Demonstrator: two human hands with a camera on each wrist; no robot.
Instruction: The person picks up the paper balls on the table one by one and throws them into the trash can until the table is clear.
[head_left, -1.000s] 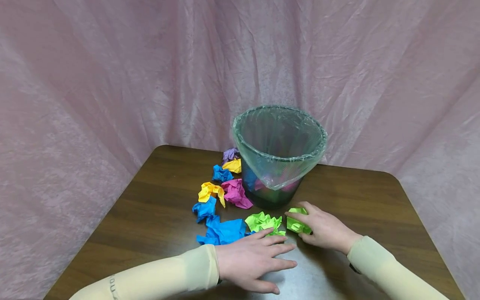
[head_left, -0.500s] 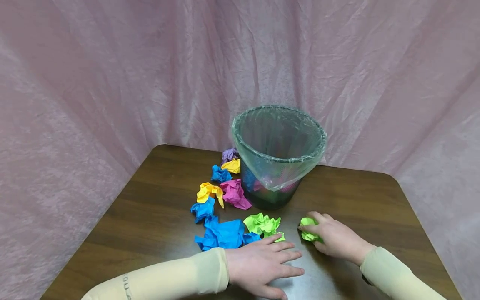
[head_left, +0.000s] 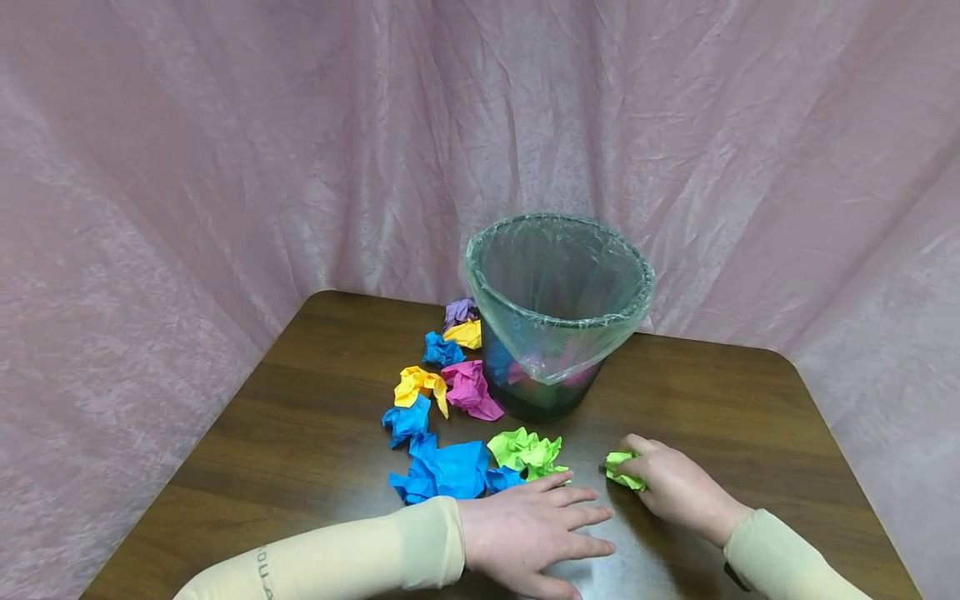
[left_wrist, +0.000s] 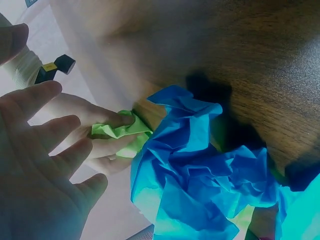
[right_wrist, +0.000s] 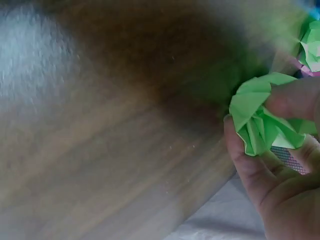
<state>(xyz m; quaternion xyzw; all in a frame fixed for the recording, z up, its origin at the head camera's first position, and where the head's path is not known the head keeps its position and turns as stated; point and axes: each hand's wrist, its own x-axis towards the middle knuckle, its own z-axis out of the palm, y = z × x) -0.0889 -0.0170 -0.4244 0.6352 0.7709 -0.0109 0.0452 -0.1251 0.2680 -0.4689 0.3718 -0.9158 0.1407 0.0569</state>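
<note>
My right hand grips a crumpled ball of lime-green paper, right of the bin and low over the table. In the right wrist view the thumb and fingers pinch this green ball from both sides. My left hand is spread palm down near the table's front, fingers straight and holding nothing. Just beyond its fingertips lies a second crumpled green paper. Crumpled blue paper lies by the left wrist; in the left wrist view blue paper sits beside the spread fingers.
A mesh wastebasket with a clear liner stands at the back middle, coloured paper showing through its side. Left of it lie crumpled papers: magenta, yellow, blue and purple. A pink curtain hangs behind the wooden table.
My right hand has closed round the green ball and drawn it to the right and nearer, away from the other green paper. The left hand has shifted slightly right, still spread.
</note>
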